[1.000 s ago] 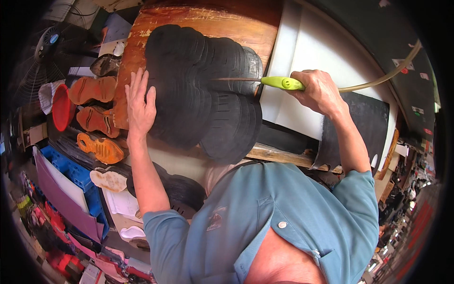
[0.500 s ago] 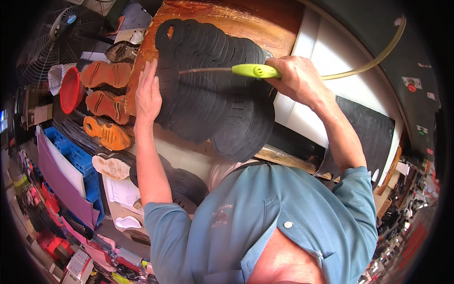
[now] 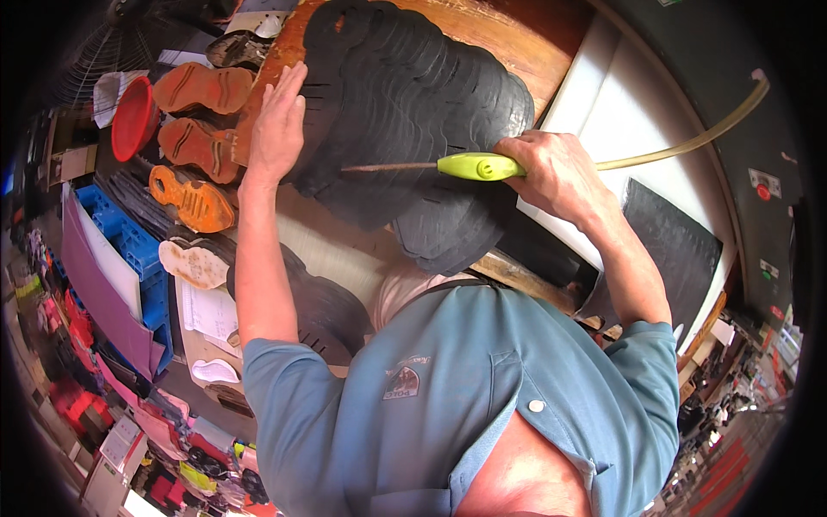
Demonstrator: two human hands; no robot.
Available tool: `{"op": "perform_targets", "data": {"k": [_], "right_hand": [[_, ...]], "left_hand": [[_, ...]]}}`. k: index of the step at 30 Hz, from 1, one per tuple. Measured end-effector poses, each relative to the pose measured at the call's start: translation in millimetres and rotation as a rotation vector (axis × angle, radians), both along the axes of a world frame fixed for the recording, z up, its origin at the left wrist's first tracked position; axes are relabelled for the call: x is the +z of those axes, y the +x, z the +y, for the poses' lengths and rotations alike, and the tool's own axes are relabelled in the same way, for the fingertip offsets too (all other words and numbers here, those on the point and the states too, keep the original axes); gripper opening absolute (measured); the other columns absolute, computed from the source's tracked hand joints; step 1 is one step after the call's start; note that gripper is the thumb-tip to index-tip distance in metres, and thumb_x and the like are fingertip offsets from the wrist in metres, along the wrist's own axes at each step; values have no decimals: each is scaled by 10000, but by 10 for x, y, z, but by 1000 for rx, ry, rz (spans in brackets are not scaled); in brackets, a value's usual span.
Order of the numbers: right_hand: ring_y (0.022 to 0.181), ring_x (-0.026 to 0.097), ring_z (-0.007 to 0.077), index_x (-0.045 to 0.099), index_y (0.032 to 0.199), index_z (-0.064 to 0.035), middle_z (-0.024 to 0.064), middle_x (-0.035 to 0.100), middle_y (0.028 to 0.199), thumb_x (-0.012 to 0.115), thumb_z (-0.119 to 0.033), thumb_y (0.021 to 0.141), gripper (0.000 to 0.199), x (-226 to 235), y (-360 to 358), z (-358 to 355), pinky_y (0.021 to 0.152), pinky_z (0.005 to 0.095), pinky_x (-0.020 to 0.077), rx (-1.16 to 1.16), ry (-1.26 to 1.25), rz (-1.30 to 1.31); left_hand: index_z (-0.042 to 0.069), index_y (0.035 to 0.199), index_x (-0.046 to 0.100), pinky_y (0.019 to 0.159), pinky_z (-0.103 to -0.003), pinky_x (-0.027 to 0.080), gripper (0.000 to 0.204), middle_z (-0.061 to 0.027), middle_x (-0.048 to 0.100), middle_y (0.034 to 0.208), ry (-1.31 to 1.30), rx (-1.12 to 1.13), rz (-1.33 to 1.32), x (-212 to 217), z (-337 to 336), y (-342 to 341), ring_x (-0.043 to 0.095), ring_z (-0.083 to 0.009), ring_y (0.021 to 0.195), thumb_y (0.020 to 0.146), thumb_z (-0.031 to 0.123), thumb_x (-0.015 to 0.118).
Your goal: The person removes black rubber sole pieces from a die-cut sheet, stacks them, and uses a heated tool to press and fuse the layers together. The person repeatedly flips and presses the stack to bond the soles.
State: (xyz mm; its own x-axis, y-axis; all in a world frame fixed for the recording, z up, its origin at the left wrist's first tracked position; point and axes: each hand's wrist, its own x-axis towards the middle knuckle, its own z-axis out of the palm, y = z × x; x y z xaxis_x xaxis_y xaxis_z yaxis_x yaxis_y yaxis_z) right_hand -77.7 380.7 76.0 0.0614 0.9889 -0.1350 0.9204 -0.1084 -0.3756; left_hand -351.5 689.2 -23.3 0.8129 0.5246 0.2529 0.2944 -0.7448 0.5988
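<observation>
My right hand (image 3: pixel 558 175) is closed around a lime-green air blow gun (image 3: pixel 476 166), whose thin, brownish nozzle points left over the black sole pieces. A yellowish hose (image 3: pixel 680 145) runs from its back end toward the upper right. Beneath the nozzle, flat black shoe-sole pieces (image 3: pixel 405 103) with slits lie overlapping in a fanned row. More black soles (image 3: pixel 457 228) overlap at the near side of the row. Along the row's left edge rests my left hand (image 3: pixel 277 129), fingers stretched out and holding nothing; it seems to touch the edge.
Brown and orange sole shapes (image 3: pixel 202 89) line the left, beside a red bowl (image 3: pixel 134 119) and a fan (image 3: pixel 108 43). Blue crates (image 3: pixel 121 228) stand lower left. A white board (image 3: pixel 616 95) and a black sheet (image 3: pixel 672 237) lie right. The wooden tabletop (image 3: pixel 495 39) shows behind the soles.
The blow gun has shifted slightly right and toward me, its nozzle away from the left hand. The black soles appear more spread out. My left hand stays at their left edge.
</observation>
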Motion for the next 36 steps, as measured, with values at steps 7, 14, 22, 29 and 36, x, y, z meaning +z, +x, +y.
{"op": "perform_targets", "data": {"k": [7,14,22,29,36], "right_hand": [[804,730,358,736,1011,-85,122,730,817,803,-161,861,181,70,152,-253,695,476,574,-59,-1,-48],[799,726,356,748,964,-84,117,734,820,805,-173,870,142,116,223,-445,695,481,566,-6,-53,-25],[785,719,343,763,970,-59,115,724,835,849,-144,840,177,237,413,-786,717,448,571,-210,-102,-114],[801,718,367,743,905,-65,125,731,817,831,-170,825,158,479,560,-1253,710,478,559,-201,-171,-65],[758,707,373,708,809,-53,138,709,772,815,-133,791,135,752,603,-1694,700,468,564,-325,-290,-178]], "left_hand": [[76,1594,525,1334,-513,204,504,-137,469,1688,55,11,20,-45,-4,22,356,-334,1608,1154,304,436],[103,1615,511,1336,-526,185,542,-137,452,1700,154,-12,86,-25,-32,27,347,-322,1615,1133,352,511],[137,1666,441,1331,-590,138,669,-174,314,1766,367,98,400,48,-132,107,204,-417,1652,1101,478,555],[106,1668,424,1317,-609,158,711,-199,311,1761,277,30,237,9,-286,269,225,-429,1643,1098,507,565],[127,1663,441,1315,-607,179,700,-182,338,1753,288,21,228,16,-280,272,263,-409,1634,1090,500,591]]}}
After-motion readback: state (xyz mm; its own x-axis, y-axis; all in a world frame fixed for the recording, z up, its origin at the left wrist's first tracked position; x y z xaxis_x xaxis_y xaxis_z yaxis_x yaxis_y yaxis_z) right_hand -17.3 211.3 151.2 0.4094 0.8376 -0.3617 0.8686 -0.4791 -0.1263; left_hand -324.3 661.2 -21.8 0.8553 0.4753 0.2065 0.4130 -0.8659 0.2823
